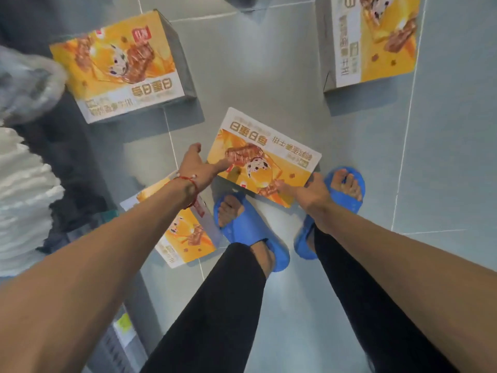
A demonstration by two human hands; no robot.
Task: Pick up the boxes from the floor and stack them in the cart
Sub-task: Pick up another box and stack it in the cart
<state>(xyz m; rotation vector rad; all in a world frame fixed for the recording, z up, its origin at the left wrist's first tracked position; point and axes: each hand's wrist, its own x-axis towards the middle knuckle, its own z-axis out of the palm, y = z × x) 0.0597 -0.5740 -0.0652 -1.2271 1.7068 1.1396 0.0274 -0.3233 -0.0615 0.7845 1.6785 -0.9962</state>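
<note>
A yellow printed box [269,154] sits tilted between my two hands, just in front of my blue sandals. My left hand [195,168] holds its left edge, thumb lying across the top face. My right hand [306,193] grips its near right corner, thumb on top and fingers hidden beneath. A matching box [121,74] stands on the grey tiled floor at the upper left. Another box [373,41] stands at the upper right. A further box [188,235] lies on the floor under my left forearm.
My feet in blue sandals [250,232] stand right behind the held box. White fabric [21,200] and a clear plastic bundle [27,84] fill the left edge. A grey metal structure [118,343] sits at the lower left; I cannot tell what it is.
</note>
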